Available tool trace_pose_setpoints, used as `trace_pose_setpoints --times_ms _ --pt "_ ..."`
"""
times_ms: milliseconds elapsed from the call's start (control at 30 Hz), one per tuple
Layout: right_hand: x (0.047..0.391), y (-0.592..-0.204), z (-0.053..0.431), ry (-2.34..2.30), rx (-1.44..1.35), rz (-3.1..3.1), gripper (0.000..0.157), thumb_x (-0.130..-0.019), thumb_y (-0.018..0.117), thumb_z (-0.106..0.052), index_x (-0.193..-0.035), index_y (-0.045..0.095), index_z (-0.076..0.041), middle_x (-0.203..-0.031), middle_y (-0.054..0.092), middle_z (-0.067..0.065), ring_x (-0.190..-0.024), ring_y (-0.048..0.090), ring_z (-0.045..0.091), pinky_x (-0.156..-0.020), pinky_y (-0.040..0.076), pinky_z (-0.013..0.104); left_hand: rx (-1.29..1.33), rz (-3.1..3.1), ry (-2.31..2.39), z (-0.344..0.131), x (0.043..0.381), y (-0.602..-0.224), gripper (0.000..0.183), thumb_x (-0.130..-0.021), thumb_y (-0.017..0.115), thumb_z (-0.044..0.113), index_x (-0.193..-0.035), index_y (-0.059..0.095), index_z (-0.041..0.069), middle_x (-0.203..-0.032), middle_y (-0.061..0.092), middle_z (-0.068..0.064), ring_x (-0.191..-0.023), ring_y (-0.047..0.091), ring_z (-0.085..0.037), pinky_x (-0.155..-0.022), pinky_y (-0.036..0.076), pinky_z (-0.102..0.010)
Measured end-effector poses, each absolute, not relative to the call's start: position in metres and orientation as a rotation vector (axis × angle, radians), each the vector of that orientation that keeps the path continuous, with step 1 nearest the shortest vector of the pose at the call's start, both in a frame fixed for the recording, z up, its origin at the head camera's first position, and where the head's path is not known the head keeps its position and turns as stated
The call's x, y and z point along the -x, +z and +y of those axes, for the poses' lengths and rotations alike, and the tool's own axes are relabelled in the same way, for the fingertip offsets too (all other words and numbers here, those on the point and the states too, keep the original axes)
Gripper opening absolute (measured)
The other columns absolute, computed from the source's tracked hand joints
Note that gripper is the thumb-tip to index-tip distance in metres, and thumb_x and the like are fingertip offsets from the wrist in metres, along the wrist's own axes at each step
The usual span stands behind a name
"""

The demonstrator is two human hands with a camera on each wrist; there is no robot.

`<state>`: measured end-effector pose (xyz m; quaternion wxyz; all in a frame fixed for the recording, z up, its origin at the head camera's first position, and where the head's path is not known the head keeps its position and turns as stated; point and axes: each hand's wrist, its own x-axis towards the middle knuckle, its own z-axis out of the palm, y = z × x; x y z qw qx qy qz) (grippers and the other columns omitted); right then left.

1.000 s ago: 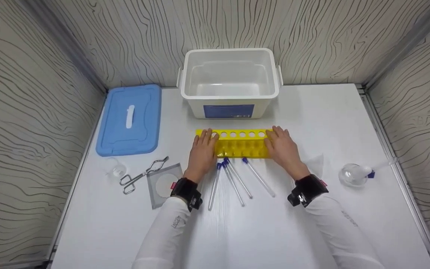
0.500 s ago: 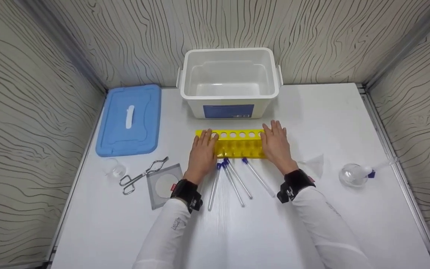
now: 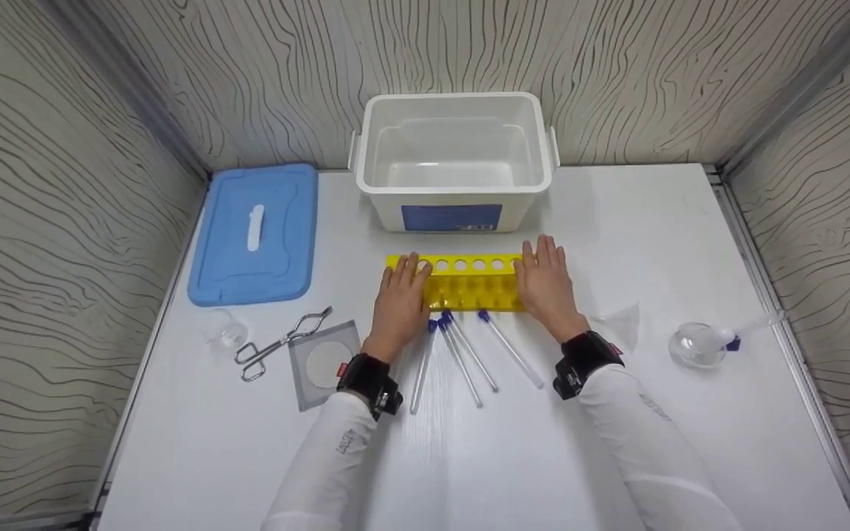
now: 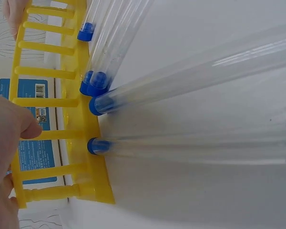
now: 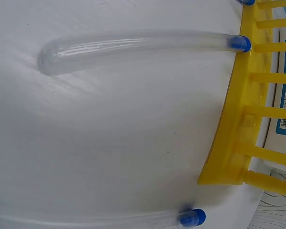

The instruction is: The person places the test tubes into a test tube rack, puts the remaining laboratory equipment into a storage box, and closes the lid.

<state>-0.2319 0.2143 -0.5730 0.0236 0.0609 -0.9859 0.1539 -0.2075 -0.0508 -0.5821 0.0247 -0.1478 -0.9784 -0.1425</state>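
A yellow test tube rack (image 3: 475, 293) stands at the table's middle, a row of round holes along its top. My left hand (image 3: 399, 306) grips its left end, and in the left wrist view the thumb (image 4: 31, 125) lies against the near side of the top rail. At the other end my right hand (image 3: 549, 293) holds the rack, fingers laid over the top edge. Several clear test tubes (image 3: 517, 354) with blue caps lie before the rack, caps toward it. Beyond the rack's right end, another capped tube (image 5: 190, 218) shows in the right wrist view.
Behind the rack stands a white bin (image 3: 458, 181), with a blue lid (image 3: 251, 276) at left. Metal tongs (image 3: 274, 350), a grey square mat (image 3: 301, 369) and small clear glassware (image 3: 233, 335) lie left. A clear funnel (image 3: 624, 324) and round glass vessel (image 3: 694, 346) sit right.
My right hand has shifted left along the rack, its fingertips reaching farther past the back edge. The funnel shows more fully. The left hand and the rack stay in place.
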Motion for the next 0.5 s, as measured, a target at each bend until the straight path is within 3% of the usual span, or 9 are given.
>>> trace_pose_setpoints --times_ms 300,500 --pt "0.23 -0.57 0.216 0.441 -0.218 -3.06 0.056 -0.108 0.031 -0.028 -0.147 0.035 0.011 -0.156 0.026 0.038 -0.15 0.022 0.048 -0.125 0.014 0.057 0.445 -3.048 -0.674 -0.061 0.207 -0.57 0.062 -0.098 0.056 0.02 -0.155 0.034 0.013 -0.165 0.025 -0.014 -0.153 0.026 -0.031 -0.126 0.021 -0.047" --pt "0.23 -0.568 0.213 0.445 -0.205 -3.093 0.057 -0.108 0.031 -0.029 -0.148 0.034 0.011 -0.157 0.024 0.037 -0.15 0.02 0.048 -0.125 0.013 0.057 0.338 -2.924 -0.777 -0.075 0.194 -0.566 0.056 -0.097 0.059 0.019 -0.15 0.043 0.015 -0.152 0.046 -0.014 -0.135 0.05 -0.032 -0.112 0.045 -0.047"
